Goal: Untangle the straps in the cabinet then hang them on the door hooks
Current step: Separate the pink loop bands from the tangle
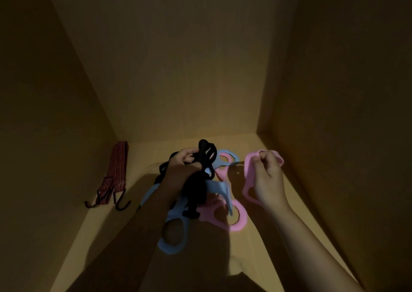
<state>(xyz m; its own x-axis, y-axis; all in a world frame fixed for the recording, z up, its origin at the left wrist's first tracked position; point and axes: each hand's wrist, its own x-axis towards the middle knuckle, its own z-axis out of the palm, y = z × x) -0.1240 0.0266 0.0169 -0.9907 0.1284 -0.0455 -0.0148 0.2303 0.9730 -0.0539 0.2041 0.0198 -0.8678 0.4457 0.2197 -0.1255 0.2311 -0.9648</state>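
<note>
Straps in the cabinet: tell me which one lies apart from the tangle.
The red-and-black striped strap with hooks, alone by the left wall. The black strap, blue strap and pink strap are bunched together in the middle.

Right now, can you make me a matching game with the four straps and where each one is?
Things:
1. black strap
2. pink strap
3. blue strap
4. striped strap with hooks

Places:
A. lying alone beside the left wall
B. pinched by the right hand
C. gripped by the left hand
D. on the cabinet floor, its loop nearest the camera

Pairs: 1-C, 2-B, 3-D, 4-A
</note>
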